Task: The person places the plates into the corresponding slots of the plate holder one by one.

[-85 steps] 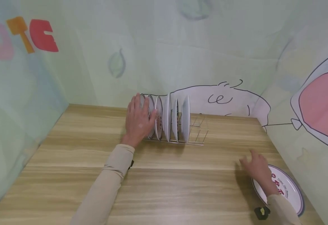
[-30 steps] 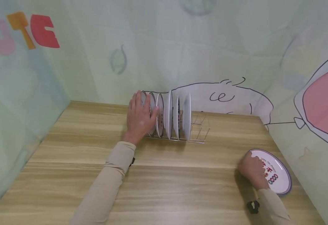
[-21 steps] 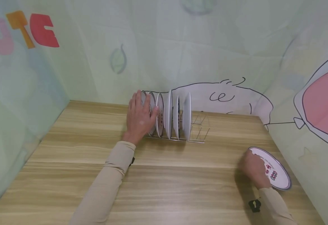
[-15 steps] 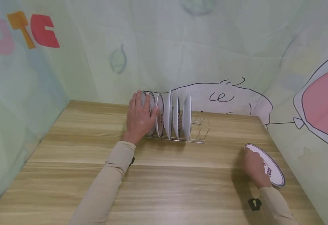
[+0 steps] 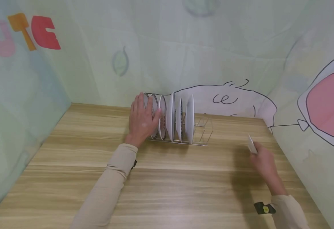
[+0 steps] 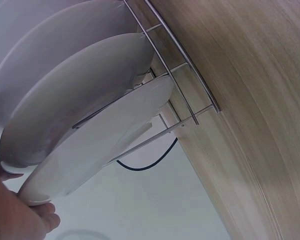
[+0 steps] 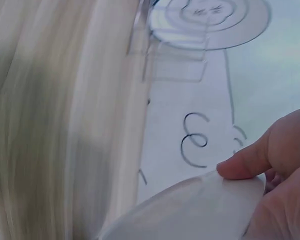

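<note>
My left hand (image 5: 141,122) rests over the leftmost plates in the wire dish rack (image 5: 199,145); in the left wrist view its fingers (image 6: 51,221) curl round the rim of the outermost plate (image 6: 100,142). Several white plates (image 5: 189,119) stand on edge in the rack. On the right, above the table, my right hand (image 5: 265,160) pinches a plate (image 5: 251,145) turned nearly edge-on to the head camera. The right wrist view shows the thumb (image 7: 244,162) pressed on the face of that plate (image 7: 195,212); part of it lies outside that view.
The rack's right-end slots (image 5: 205,135) hold no plate. Under everything is a wooden table (image 5: 181,187), bounded at the back and sides by a printed cloth wall (image 5: 161,57). A dark wrist strap (image 5: 264,208) shows at the right sleeve.
The right hand reached the plate lying at the right, took its rim, lifted it off the table and tipped it up on edge. The left hand stayed on the racked plates.
</note>
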A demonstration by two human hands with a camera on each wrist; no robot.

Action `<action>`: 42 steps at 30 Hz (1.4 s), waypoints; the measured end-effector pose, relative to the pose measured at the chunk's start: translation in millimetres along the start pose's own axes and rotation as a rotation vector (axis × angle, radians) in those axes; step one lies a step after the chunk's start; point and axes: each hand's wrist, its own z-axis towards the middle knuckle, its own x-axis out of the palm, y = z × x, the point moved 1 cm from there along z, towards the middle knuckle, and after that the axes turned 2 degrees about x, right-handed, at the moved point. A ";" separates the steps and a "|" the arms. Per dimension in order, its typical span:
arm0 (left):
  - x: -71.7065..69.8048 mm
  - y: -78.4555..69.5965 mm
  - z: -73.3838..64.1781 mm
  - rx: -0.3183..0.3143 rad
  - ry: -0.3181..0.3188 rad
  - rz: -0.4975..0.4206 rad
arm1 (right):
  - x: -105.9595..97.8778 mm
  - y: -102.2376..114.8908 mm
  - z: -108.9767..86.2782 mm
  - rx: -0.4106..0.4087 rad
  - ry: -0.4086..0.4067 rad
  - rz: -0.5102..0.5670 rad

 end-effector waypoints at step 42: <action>1.3 2.2 1.0 0.007 -0.016 0.005 | 23.2 104.7 -49.3 0.074 0.068 0.769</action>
